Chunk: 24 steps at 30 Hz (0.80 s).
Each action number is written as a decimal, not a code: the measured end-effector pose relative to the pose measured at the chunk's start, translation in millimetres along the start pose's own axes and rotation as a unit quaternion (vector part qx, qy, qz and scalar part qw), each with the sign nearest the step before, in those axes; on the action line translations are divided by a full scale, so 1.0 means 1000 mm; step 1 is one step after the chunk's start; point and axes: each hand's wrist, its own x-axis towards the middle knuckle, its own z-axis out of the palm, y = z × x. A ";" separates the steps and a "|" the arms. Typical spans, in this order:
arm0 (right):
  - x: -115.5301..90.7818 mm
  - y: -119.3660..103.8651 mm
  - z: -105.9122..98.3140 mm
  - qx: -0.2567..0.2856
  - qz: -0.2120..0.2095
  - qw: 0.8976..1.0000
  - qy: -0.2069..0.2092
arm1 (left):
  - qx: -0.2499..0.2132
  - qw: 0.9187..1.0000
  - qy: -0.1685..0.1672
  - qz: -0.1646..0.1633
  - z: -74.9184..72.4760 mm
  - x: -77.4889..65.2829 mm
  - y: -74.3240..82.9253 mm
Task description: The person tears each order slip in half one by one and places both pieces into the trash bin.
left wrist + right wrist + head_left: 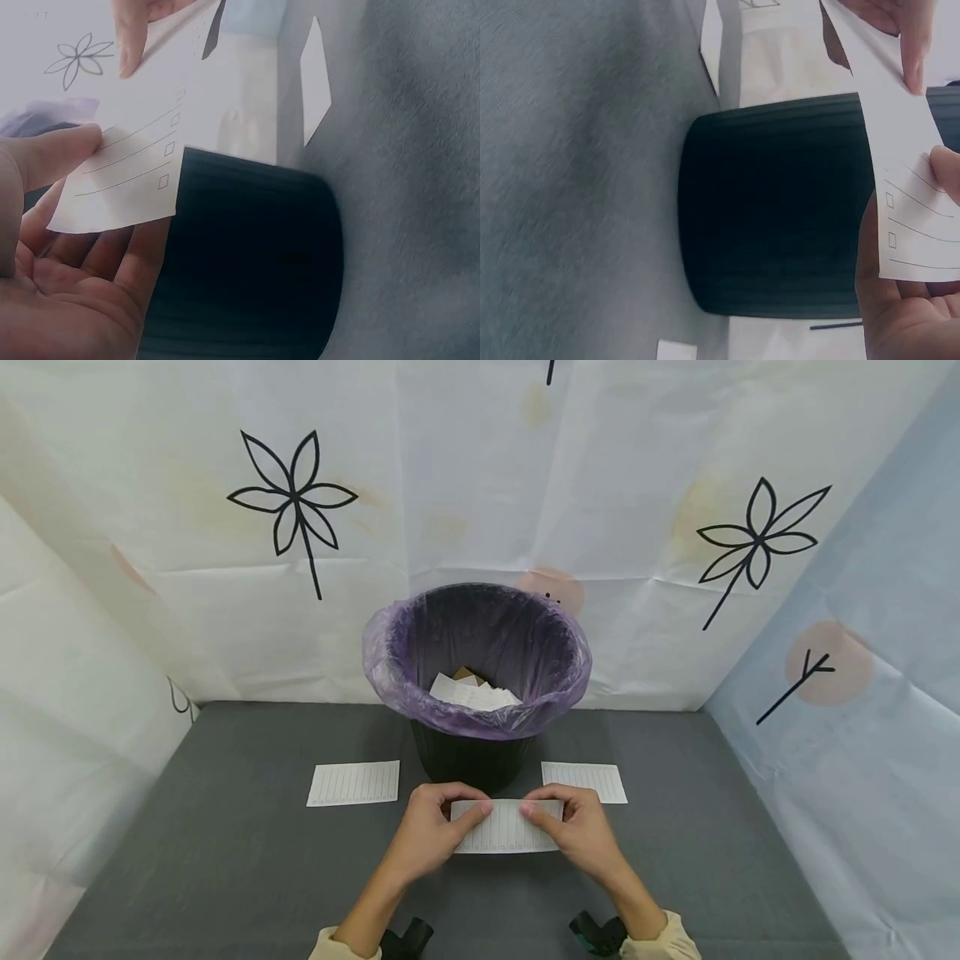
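Both hands hold one white lined sheet of paper (504,831) in front of the bin, a small checkbox showing by each line in the wrist views. My left hand (433,827) pinches it on the left, thumb on the near face and fingers behind. On the right, my right hand (581,828) pinches it the same way, the two thumbs a short gap apart near the upper edge. Seen from the left wrist, the sheet (131,165) bends slightly and looks whole. Behind it stands a black bin (472,756) lined with a purple plastic bag (386,647).
White paper pieces (476,695) and a bit of brown card (467,675) lie inside the bin. One lined sheet (354,783) rests on the grey table (225,843) left of the bin, another sheet (588,779) on its right. Printed cloth walls (465,468) enclose the table.
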 end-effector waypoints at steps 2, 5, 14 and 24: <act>0.002 -0.001 0.003 0.002 0.000 1.000 0.001 | -0.001 1.000 -0.002 0.001 -0.004 0.000 0.001; 0.004 -0.003 0.007 0.008 0.002 1.000 0.002 | -0.002 1.000 -0.005 -0.002 -0.008 0.001 0.002; 0.007 -0.006 0.015 0.027 -0.005 1.000 -0.008 | -0.004 1.000 -0.026 -0.014 -0.011 0.002 0.000; 0.010 -0.010 0.018 0.020 -0.009 0.999 -0.024 | 0.000 1.000 -0.020 -0.010 -0.011 0.001 0.001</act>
